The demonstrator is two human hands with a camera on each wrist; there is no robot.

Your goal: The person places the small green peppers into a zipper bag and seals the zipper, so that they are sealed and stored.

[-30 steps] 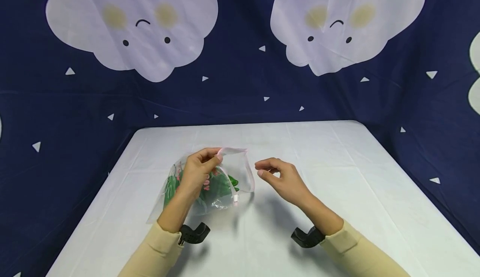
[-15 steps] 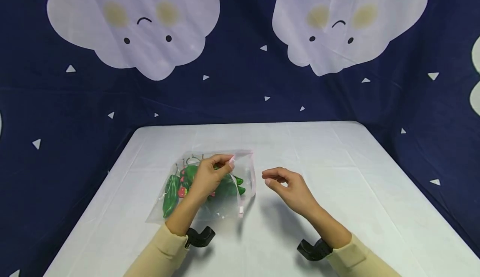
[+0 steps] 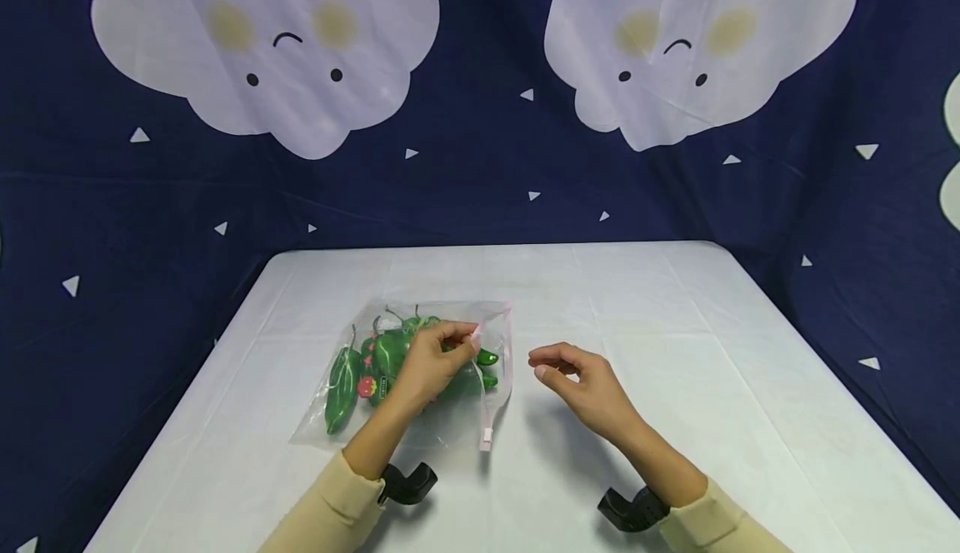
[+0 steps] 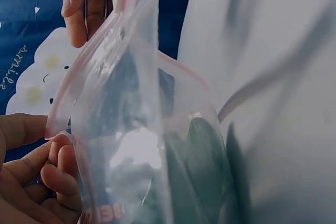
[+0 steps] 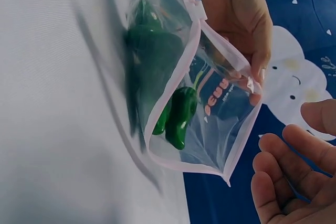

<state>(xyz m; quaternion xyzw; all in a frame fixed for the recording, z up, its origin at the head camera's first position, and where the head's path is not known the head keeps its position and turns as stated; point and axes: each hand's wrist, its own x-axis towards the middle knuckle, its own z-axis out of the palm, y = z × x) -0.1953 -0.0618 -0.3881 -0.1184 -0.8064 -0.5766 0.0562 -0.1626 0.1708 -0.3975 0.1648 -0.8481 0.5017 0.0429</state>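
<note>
A clear zip bag (image 3: 450, 436) with a pink edge lies on the table, its mouth toward the right. Green peppers (image 3: 343, 391) are inside, several of them visible through the plastic; two pepper tips (image 5: 182, 119) show at the gaping mouth in the right wrist view. My left hand (image 3: 431, 366) pinches the bag's upper lip between thumb and forefinger, lifting it. A white slider (image 3: 487, 435) sits at the near end of the pink zip. My right hand (image 3: 588, 382) hovers right of the mouth, fingers loosely bent, holding nothing and apart from the bag.
A white cloth covers the table (image 3: 675, 353). Behind it hangs a dark blue curtain (image 3: 480, 195) with cloud prints. Both wrists wear black camera mounts (image 3: 408, 484).
My left hand has moved right and toward me with the bag's lip, and the bag lies flatter, showing more peppers. The right hand has shifted slightly right and nearer, still holding nothing.
</note>
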